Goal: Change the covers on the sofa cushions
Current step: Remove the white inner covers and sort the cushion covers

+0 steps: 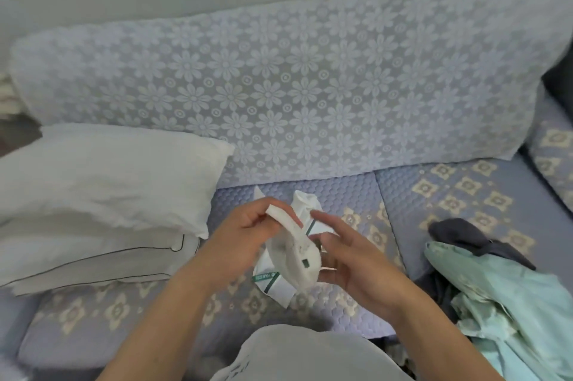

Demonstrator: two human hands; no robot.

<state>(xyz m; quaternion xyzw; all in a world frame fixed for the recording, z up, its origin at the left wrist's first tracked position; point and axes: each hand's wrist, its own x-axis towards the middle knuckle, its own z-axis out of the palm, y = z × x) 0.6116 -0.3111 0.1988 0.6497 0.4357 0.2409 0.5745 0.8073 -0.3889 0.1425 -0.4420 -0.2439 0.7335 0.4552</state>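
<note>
My left hand (245, 234) grips the upper end of a small white fabric piece (297, 259) above the sofa seat (356, 194). My right hand (347, 253) holds its lower, rounded end from the right, thumb against it and fingers loosely extended. Under the hands lies a white fabric item with green stripes and a green label (276, 284). Two bare white pillows (93, 182) are stacked on the left of the seat. A light green cover (511, 293) is heaped at the right with a dark grey cloth (465, 233) on it.
The sofa back (279, 86) wears a blue lace cover with a flower pattern. Quilted blue seat pads with beige motifs cover the seat; another pad (552, 157) lies far right. A grey wall rises behind. My grey-clothed body (310, 352) fills the bottom centre.
</note>
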